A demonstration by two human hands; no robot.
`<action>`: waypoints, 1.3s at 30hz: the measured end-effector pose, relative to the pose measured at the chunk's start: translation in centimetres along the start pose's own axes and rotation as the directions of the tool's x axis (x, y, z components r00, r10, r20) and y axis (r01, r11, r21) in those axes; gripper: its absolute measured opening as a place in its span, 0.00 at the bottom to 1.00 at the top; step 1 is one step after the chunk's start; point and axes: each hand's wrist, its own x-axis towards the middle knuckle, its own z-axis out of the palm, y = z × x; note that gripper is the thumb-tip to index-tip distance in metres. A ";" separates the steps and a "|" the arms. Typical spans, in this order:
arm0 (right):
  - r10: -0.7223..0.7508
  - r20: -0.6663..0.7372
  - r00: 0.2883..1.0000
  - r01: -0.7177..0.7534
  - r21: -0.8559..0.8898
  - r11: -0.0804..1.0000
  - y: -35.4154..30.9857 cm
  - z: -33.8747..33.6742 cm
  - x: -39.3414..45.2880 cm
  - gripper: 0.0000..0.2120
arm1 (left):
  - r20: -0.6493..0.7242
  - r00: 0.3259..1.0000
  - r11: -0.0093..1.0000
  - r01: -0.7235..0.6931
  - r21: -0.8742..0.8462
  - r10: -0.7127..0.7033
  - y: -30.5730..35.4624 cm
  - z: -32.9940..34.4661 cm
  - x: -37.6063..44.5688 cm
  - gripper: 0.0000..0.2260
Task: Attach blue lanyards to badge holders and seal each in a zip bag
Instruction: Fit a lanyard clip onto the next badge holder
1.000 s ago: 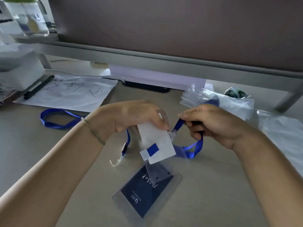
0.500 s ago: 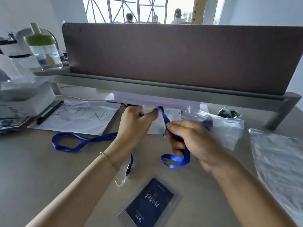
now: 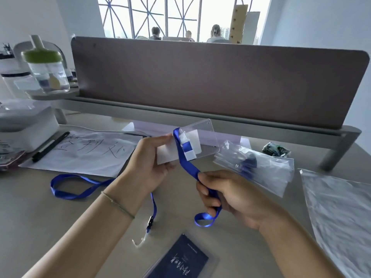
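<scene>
Badge holder (image 3: 197,141) is up off the worktop (image 3: 40,207), pinched at its near edge in your left hand (image 3: 149,165). Your right hand (image 3: 230,197), lower and just beside it, has fingers curled round the blue lanyard (image 3: 187,163) clipped to it.

Both forearms reach forward over the table (image 3: 30,207), bare, the left wrist ringed by a thin cord bracelet. The left hand (image 3: 149,157) is raised above the table with its palm turned toward the right, thumb and fingers pinching the near end of a clear badge holder (image 3: 202,137). The right hand (image 3: 230,195) sits lower and nearer the body than the left, knuckles outward, its fingers curled round a blue lanyard (image 3: 187,163) that runs up to the badge holder.
</scene>
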 end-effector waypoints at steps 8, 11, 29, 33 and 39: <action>0.059 0.103 0.993 -0.073 0.138 0.988 0.6 -2.3 -0.9 0.18 | 0.392 0.878 0.898 0.088 0.432 -0.275 0.4 -0.4 -1.4 0.04; 0.064 0.097 0.993 -0.072 0.075 0.995 0.1 -3.0 -1.6 0.18 | 0.453 0.817 0.780 -0.007 0.626 -0.356 0.5 -0.5 -1.7 0.06; -0.075 -0.224 0.972 0.064 -0.054 0.996 -2.3 -1.9 -1.8 0.18 | 0.320 0.874 0.244 -0.422 0.873 0.366 -1.5 2.1 -3.1 0.13; -0.056 -0.212 0.976 0.047 -0.047 0.998 -2.0 -0.6 -1.3 0.19 | 0.176 0.859 0.375 -0.383 0.844 0.481 -2.0 1.7 -2.1 0.26; 0.003 -0.261 0.965 0.003 0.023 1.000 -1.2 0.7 -0.2 0.19 | 0.071 0.872 0.653 -0.414 0.634 0.484 -1.9 1.1 -1.4 0.16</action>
